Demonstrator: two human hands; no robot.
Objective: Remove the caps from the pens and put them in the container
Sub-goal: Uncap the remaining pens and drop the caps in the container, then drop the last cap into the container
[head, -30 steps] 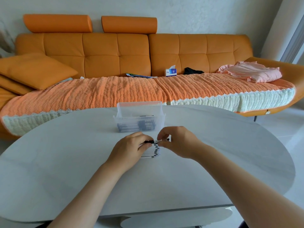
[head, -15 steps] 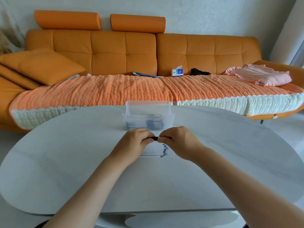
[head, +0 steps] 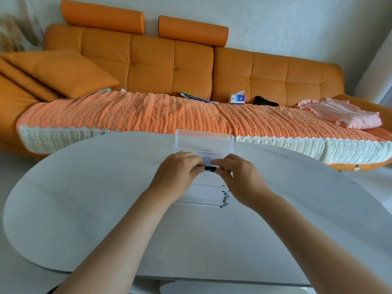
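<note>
Two bare hands meet over a pale oval table [head: 84, 209], sharing one pen [head: 210, 168] just in front of a single clear plastic container [head: 204, 137]. The left hand [head: 176, 172] has its fingers curled round the barrel, and the right hand [head: 239, 179] pinches the other end between thumb and fingertips. Only a short black stretch of the pen shows between them. Whether its cap is seated or already loose cannot be made out.

Beneath the wrists one pile of pens [head: 203, 196] lies flat on the table, white barrels side by side with black tips to the right. Both forearms cover its ends, and the barrels sit too close to count. The container stands at the far edge of the table. Its lower front is hidden by the knuckles, and the dark shapes inside are blurred by its ribbed wall.

Behind stands one orange sofa [head: 148, 66] with two bolsters [head: 101, 16], a stack of cushions [head: 63, 71] cut off at the left, one knitted throw [head: 127, 113], one tissue box [head: 237, 99] and one folded pink cloth [head: 343, 115].
</note>
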